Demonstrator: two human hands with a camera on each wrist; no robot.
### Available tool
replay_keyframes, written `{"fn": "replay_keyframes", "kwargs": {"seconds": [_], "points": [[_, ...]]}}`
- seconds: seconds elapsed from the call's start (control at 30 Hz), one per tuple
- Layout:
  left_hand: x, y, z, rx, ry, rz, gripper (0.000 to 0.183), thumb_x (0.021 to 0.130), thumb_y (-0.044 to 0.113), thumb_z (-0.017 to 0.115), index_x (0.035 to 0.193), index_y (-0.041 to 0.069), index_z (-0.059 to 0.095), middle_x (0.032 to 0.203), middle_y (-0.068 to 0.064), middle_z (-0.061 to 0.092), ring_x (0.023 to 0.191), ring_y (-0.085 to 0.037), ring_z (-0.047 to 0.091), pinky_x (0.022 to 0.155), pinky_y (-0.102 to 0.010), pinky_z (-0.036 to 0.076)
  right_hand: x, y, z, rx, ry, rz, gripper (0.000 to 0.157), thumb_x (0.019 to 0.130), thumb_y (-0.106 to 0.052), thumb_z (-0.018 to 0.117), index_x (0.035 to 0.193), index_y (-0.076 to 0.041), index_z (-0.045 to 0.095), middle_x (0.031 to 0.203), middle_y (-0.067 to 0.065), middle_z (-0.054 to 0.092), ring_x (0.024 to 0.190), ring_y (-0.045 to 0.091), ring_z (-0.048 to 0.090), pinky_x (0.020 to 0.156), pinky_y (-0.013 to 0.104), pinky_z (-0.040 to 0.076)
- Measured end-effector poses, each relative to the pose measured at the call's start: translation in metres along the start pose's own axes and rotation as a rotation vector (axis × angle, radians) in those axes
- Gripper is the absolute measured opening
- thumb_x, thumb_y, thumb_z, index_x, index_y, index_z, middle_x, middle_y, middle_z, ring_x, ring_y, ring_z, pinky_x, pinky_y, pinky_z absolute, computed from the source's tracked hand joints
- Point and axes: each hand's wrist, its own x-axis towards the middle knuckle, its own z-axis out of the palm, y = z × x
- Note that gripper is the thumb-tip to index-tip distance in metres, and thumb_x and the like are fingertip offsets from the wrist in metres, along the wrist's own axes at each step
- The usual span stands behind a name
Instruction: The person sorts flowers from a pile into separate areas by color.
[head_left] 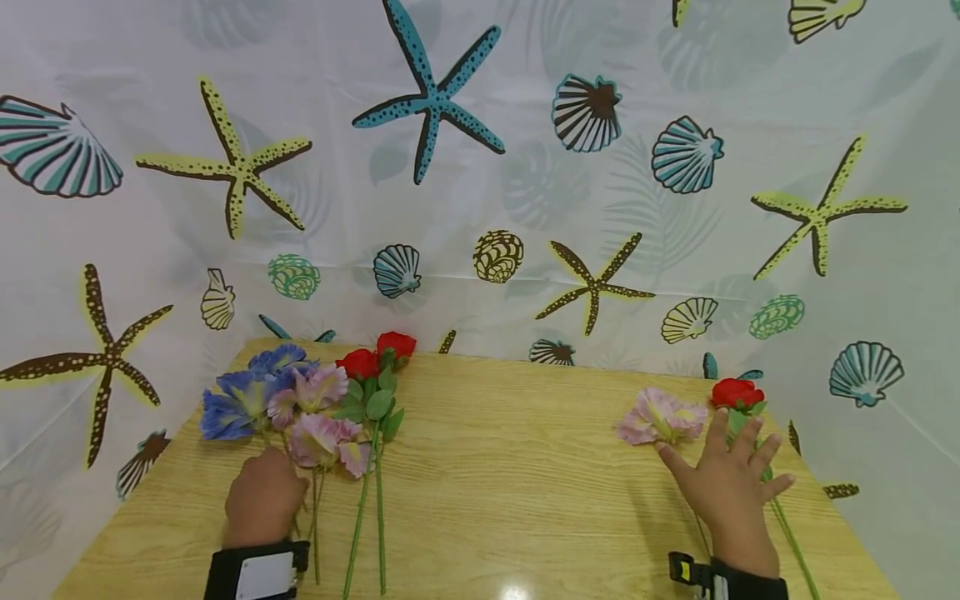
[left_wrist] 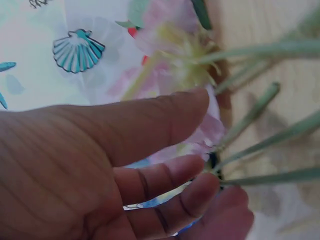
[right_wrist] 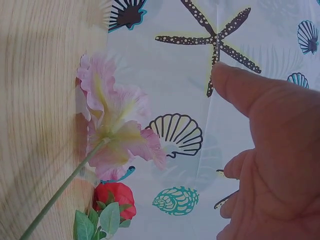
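Note:
On the left side of the table, my left hand reaches down at the stems of blue flowers and pink flowers. In the left wrist view, a gap shows between its thumb and bent fingers, with green stems right at the fingertips. Two red roses with long stems lie beside this bunch. Over at the right, my right hand is spread above the stems of a single pink flower and a red rose. Nothing is in its grasp.
The light wooden table spans the space between the two groups of flowers. A white cloth printed with starfish and shells hangs behind the table and along its sides. Each wrist wears a black strap.

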Motion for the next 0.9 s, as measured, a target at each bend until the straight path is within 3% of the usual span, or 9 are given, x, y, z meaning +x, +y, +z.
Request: {"fn": "replay_keyframes", "kwargs": {"seconds": [0.17,0.33,0.5,0.63,0.77,0.9], "points": [[0.003,-0.011,0.004,-0.005,0.085,0.043,0.020,0.079,-0.006,0.045,0.092,-0.021,0.047,0.074,-0.033,0.056,0.068,-0.046,0.057,0.056,-0.054,0.048,-0.001,0.000,-0.001,0.009,0.002,-0.005,0.116,0.082,-0.078,0.036,0.149,0.006,-0.007,0.142,0.036,-0.030,0.120,0.051,-0.040,0.081,0.083,-0.016],[0.005,-0.016,0.001,-0.020,0.097,0.070,0.019,0.073,-0.009,0.044,0.090,-0.018,0.040,0.064,-0.028,0.055,0.056,-0.040,0.055,0.048,-0.048,0.044,-0.002,-0.001,-0.002,0.020,-0.002,-0.011,0.115,0.083,-0.077,0.036,0.149,0.007,-0.008,0.141,0.036,-0.032,0.119,0.052,-0.040,0.081,0.083,-0.017],[0.003,-0.015,-0.007,-0.027,0.097,0.072,0.013,0.073,-0.008,0.045,0.084,-0.014,0.046,0.064,-0.025,0.052,0.056,-0.035,0.053,0.046,-0.043,0.041,-0.001,-0.002,-0.003,0.016,-0.013,-0.007,0.113,0.084,-0.075,0.038,0.149,0.006,-0.008,0.141,0.036,-0.032,0.119,0.053,-0.039,0.081,0.083,-0.016],[0.002,-0.014,-0.015,-0.012,0.096,0.070,0.025,0.077,-0.007,0.045,0.096,-0.021,0.053,0.077,-0.034,0.056,0.070,-0.045,0.056,0.054,-0.048,0.046,0.000,-0.002,-0.002,0.015,-0.015,-0.010,0.111,0.086,-0.071,0.041,0.149,0.006,-0.008,0.141,0.037,-0.031,0.119,0.053,-0.038,0.081,0.083,-0.016],[0.001,-0.011,-0.022,-0.023,0.113,0.072,0.043,0.080,-0.006,0.045,0.119,-0.024,0.046,0.100,-0.043,0.054,0.091,-0.056,0.051,0.067,-0.058,0.048,-0.001,-0.002,-0.001,0.021,-0.014,-0.020,0.110,0.086,-0.071,0.041,0.149,0.005,-0.010,0.141,0.036,-0.032,0.119,0.054,-0.038,0.081,0.083,-0.016],[-0.003,-0.002,-0.023,-0.110,0.221,0.083,0.052,0.077,-0.010,0.044,0.129,-0.019,0.042,0.108,-0.045,0.051,0.089,-0.055,0.051,0.059,-0.055,0.045,-0.001,-0.003,0.000,0.017,-0.015,-0.025,0.112,0.085,-0.074,0.038,0.149,0.003,-0.012,0.141,0.037,-0.032,0.119,0.055,-0.037,0.081,0.083,-0.015]]}}
